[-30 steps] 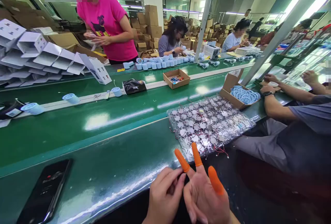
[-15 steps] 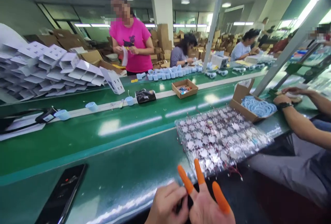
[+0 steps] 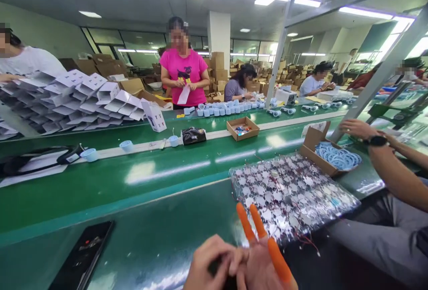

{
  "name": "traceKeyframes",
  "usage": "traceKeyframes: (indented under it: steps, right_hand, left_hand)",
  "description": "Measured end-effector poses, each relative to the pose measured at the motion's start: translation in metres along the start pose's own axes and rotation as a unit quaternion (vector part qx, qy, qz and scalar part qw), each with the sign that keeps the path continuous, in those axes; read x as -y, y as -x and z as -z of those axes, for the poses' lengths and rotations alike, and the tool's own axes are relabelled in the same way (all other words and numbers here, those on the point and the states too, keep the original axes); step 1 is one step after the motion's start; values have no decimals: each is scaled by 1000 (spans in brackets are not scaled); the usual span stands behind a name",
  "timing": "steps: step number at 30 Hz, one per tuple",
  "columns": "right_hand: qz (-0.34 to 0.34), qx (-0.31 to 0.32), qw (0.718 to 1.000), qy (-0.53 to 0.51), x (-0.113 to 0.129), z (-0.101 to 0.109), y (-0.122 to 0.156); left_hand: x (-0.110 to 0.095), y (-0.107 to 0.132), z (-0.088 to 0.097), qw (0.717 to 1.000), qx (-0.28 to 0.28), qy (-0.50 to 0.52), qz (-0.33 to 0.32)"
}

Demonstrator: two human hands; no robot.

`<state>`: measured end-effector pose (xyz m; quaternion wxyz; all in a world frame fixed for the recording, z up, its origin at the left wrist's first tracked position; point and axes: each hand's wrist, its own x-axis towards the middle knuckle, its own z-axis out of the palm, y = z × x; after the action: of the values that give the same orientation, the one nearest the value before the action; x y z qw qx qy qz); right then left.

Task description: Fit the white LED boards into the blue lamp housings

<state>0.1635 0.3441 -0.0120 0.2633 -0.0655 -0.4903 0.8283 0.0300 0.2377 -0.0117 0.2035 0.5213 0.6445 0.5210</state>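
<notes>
My right hand [image 3: 262, 258] is held palm up at the bottom, with orange finger cots [image 3: 277, 258] on the thumb and two fingers, which stretch out and apart. Against its lower fingers, my left hand [image 3: 210, 261] is closed, pinching at the ring or little finger; anything small between them is hidden. Just beyond my hands lies a clear plastic tray [image 3: 240, 178] filled with round white parts trailing red wires. A black phone [image 3: 82, 254] rests on the green bench at the left.
A cardboard box [image 3: 309, 147] of light blue rings [image 3: 337, 155] stands behind the tray, near a co-worker's arm [image 3: 391, 160]. Along the belt sit blue cups [image 3: 126, 146], a black pouch [image 3: 194, 135] and a small carton [image 3: 243, 135]. White boxes [image 3: 83, 98] are piled at the far left.
The view has tilted up slightly. My left hand has shifted closer over the right hand's lower fingers. The co-worker's watch arm on the right has moved.
</notes>
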Motion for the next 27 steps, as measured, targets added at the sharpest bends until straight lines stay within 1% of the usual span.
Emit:
traceKeyframes:
  steps: [1, 2, 4, 5, 7, 10, 13, 17, 20, 22, 24, 25, 26, 27]
  right_hand:
    - [0, -21, 1000, -5, 5, -6, 3]
    - [7, -51, 999, -4, 11, -12, 6]
    - [37, -122, 992, 4, 23, -23, 11]
    - [51, -150, 987, 6, 29, -28, 12]
    - [58, -178, 982, -9, 36, -36, 11]
    - [34, -185, 980, -69, 43, -41, 5]
    - [4, -185, 973, -134, 47, -39, -2]
    - [-13, -179, 970, -165, 49, -36, -6]
    - [-20, -172, 969, -176, 41, -34, -4]
    - [-42, -154, 977, -143, 35, -24, 0]
    - [-87, -121, 988, -35, 37, -1, 4]
    - [-110, -112, 987, 43, 42, 15, 4]
    - [-123, -119, 977, 128, 50, 33, 4]
    - [-123, -145, 958, 214, 61, 53, 3]
  left_hand:
    - [-5, 2, 0, 999, -28, 29, 34]
    - [-11, 4, 0, 995, -43, 64, 70]
    - [-20, 10, -1, 983, -49, 130, 123]
    - [-24, 13, -2, 978, -43, 154, 135]
    - [-31, 18, -4, 974, -31, 172, 142]
    - [-37, 23, -6, 980, -16, 152, 129]
    - [-38, 23, -7, 989, -16, 104, 108]
    - [-37, 21, -7, 994, -15, 60, 95]
    - [-32, 21, -5, 997, -7, 18, 81]
    - [-22, 24, 1, 998, 2, -27, 62]
    - [-5, 30, 15, 996, -7, -86, 29]
    - [6, 34, 24, 993, -20, -120, 7]
    - [19, 39, 34, 987, -39, -155, -18]
    - [33, 44, 45, 979, -60, -191, -41]
